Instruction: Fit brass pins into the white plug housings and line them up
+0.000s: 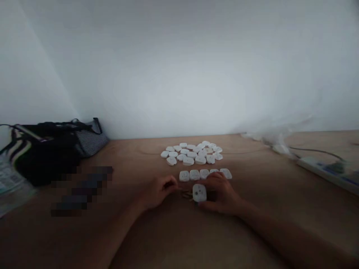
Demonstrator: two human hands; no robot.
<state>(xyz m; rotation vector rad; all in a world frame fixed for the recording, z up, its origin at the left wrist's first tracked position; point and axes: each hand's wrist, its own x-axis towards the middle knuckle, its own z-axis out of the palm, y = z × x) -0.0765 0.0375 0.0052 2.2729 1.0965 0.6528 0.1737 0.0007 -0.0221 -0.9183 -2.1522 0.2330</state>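
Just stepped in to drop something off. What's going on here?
A person is working with bare hands at a wooden table. The right hand holds a white plug unit with metal pins, and the left hand is right beside those pins. Beyond them are a neat row of similar units and a loose pile.

Dim, diffuse light, source unseen; pale, even glow on wall (179,67). Soft shadows beneath left hand (158,192) and right hand (220,194). Overall blur, bowed frame edges, pixelated patch (81,190) on desk (260,224).
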